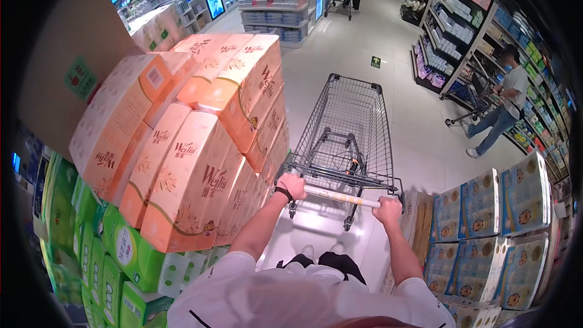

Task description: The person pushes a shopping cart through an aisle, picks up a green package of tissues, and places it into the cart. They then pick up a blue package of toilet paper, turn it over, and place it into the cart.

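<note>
Both hands are wrapped round the pale handlebar point(341, 196) of a shopping cart point(352, 109). My left hand point(293, 186), with a dark band at the wrist, grips the bar near its left end. Near the right end, my right hand point(387, 211) is closed on the same bar. The cart's wire basket stretches ahead of me, and no goods show in it. Close to my left arm rises a stack of orange-and-white tissue packs point(206, 188) marked "Weijia".
Green packs point(136, 255) lie under the orange stack; blue-and-cream packs point(480, 206) are piled at right. A person point(509, 97) stands with another cart point(473, 94) by the right shelves. A display of stacked goods point(273, 6) stands ahead, with tiled floor point(322, 54) between.
</note>
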`<state>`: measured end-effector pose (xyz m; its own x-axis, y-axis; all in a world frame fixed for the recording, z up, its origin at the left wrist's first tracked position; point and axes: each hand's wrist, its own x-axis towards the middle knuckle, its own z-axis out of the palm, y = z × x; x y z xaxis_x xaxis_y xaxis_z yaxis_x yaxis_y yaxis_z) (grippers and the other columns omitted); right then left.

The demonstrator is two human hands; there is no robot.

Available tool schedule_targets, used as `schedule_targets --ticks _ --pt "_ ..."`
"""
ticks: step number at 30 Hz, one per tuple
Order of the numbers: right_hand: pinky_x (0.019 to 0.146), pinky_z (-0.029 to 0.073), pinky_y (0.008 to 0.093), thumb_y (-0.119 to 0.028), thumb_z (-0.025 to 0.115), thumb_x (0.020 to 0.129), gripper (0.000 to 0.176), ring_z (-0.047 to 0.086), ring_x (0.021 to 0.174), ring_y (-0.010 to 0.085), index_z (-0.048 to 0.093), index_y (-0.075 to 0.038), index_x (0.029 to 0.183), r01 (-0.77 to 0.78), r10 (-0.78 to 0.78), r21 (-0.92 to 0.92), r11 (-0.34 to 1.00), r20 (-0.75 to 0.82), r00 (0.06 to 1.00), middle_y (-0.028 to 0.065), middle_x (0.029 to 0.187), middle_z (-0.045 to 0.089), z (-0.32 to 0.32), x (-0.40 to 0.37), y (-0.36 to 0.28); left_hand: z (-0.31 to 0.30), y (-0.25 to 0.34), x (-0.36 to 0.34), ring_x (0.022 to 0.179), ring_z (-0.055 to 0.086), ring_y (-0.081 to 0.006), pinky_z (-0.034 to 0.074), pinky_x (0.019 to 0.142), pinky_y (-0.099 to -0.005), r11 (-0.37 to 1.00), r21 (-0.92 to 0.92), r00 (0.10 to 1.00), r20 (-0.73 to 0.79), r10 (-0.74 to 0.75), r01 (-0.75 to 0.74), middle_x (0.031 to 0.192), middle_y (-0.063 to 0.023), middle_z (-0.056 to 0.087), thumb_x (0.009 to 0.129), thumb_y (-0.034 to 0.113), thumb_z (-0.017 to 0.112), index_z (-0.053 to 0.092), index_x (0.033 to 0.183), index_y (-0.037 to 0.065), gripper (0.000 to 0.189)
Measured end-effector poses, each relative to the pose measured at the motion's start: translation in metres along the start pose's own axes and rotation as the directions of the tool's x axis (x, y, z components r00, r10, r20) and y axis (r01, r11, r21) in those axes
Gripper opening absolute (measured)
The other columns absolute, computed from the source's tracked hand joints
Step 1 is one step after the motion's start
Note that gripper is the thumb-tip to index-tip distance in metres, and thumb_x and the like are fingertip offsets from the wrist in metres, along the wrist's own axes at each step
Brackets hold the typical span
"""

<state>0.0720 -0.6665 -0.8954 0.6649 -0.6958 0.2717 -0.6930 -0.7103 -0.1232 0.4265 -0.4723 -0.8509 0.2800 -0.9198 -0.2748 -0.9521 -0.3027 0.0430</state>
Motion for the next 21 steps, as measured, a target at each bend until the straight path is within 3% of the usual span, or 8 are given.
schedule_targets --ticks 13,21 --pt "0.064 0.055 0.0432 -0.020 0.070 0.060 0.011 0.065 0.059 0.0332 0.070 -0.011 0.066 0.028 -0.025 0.051 0.998 -0.071 0.997 0.0114 0.062 0.066 0.054 0.177 0.070 -0.041 -0.021 0.178 0.086 0.076 -0.0335 0.060 0.082 -0.0459 0.999 -0.019 0.999 -0.031 -0.039 0.039 0.086 -0.0172 0.077 0.075 0.041 0.068 0.081 0.091 0.014 0.034" --pt "0.067 0.055 0.0430 -0.022 0.070 0.061 0.012 0.068 0.062 0.0326 0.071 -0.011 0.067 0.093 -0.093 0.101 0.990 -0.009 0.996 0.0104 0.066 0.068 0.085 0.301 0.125 -0.069 -0.025 0.286 0.089 0.076 -0.0323 0.060 0.084 -0.0452 0.991 -0.039 0.991 -0.009 -0.131 0.131 0.088 -0.0153 0.077 0.077 0.039 0.066 0.081 0.096 0.018 0.033"
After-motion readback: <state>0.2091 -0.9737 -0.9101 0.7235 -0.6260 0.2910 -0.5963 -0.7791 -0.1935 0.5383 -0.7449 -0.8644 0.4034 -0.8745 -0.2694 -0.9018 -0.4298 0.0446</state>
